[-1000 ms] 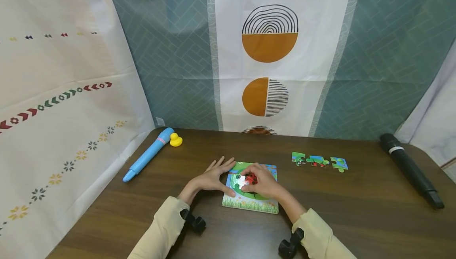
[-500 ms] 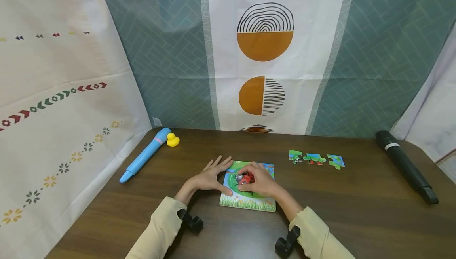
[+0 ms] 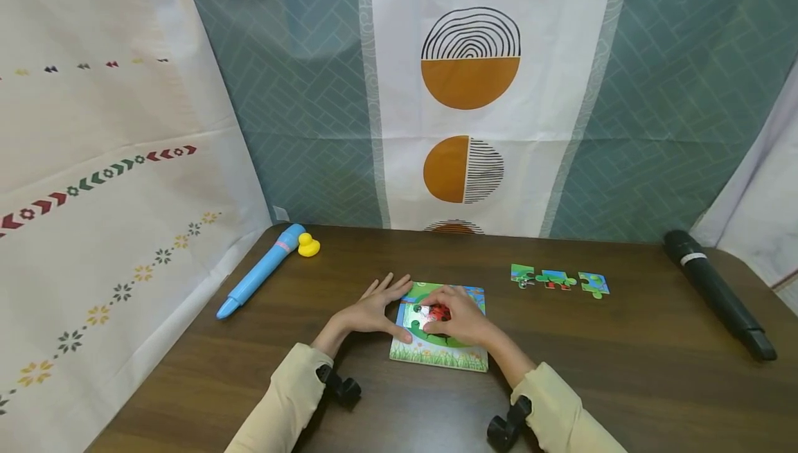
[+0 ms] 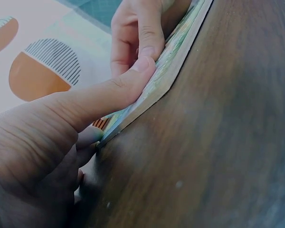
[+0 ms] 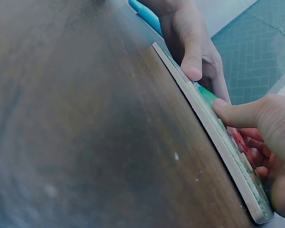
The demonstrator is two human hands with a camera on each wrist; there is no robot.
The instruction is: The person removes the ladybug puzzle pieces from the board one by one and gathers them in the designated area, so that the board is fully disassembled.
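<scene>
A ladybug jigsaw puzzle board (image 3: 436, 357) with a grass border lies flat on the table in front of the person. From its left side the left hand (image 3: 369, 316) reaches in with spread fingers. Its thumb (image 4: 126, 88) rests on the board's face, while other fingertips are by the edge. The right hand (image 3: 464, 320) holds a puzzle piece (image 3: 416, 317) between thumb and index finger on the board. A white shine covers part of this piece. The red ladybug picture (image 5: 240, 142) lies partly hidden under the curled right fingers.
Three loose puzzle pieces (image 3: 559, 280) lie in a row at the back right. A black microphone (image 3: 717, 294) is at the far right. At the left are a blue pen-shaped object (image 3: 262, 271) and a yellow toy duck (image 3: 308, 245). Cloth hangs behind the wooden table (image 3: 399, 411).
Both hands stay in nearly the same place on the board. Shine on the piece vanished half a second ago and shows again now. The head view shifted left, then back.
</scene>
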